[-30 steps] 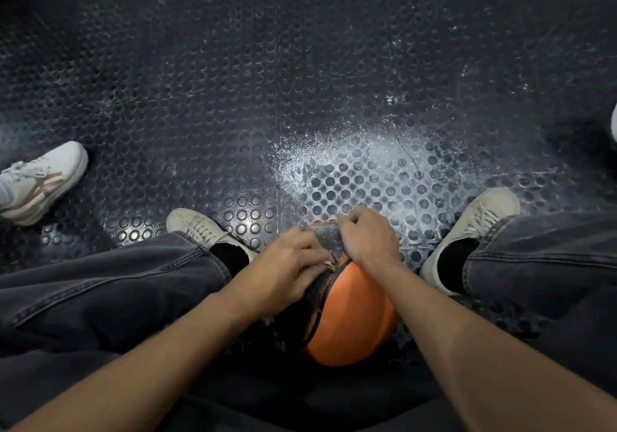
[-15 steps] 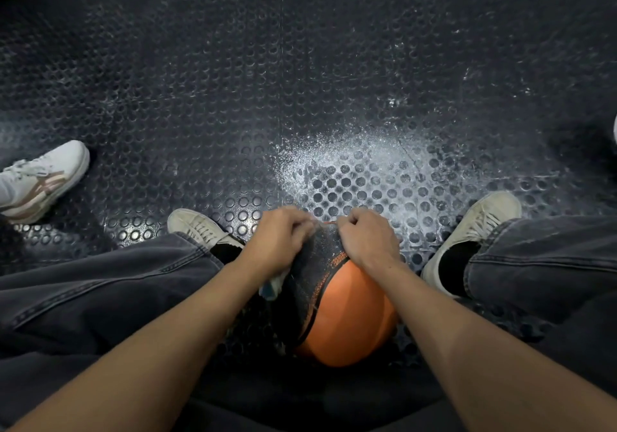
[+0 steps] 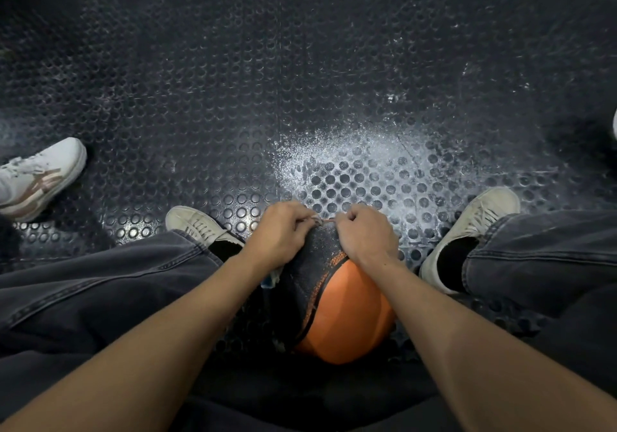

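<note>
An orange ball (image 3: 350, 311) rests on the floor between my legs, partly covered by a dark speckled piece of material (image 3: 310, 274) with an orange-edged seam. My left hand (image 3: 282, 234) and my right hand (image 3: 364, 234) sit close together at the far top of the ball. Each pinches the top edge of the dark material, with a thin pale strip (image 3: 322, 220) stretched between the fingertips. A bit of light blue stuff (image 3: 272, 279) peeks out under my left wrist.
The floor is black studded rubber (image 3: 300, 81) with a white powdery patch (image 3: 360, 164) just beyond the ball. My two pale shoes (image 3: 200, 226) (image 3: 477, 221) flank the ball. Another person's white shoe (image 3: 40, 177) stands at the left edge.
My left hand has slid from the ball's left side up to the top edge, meeting my right hand. Both now pinch the material there.
</note>
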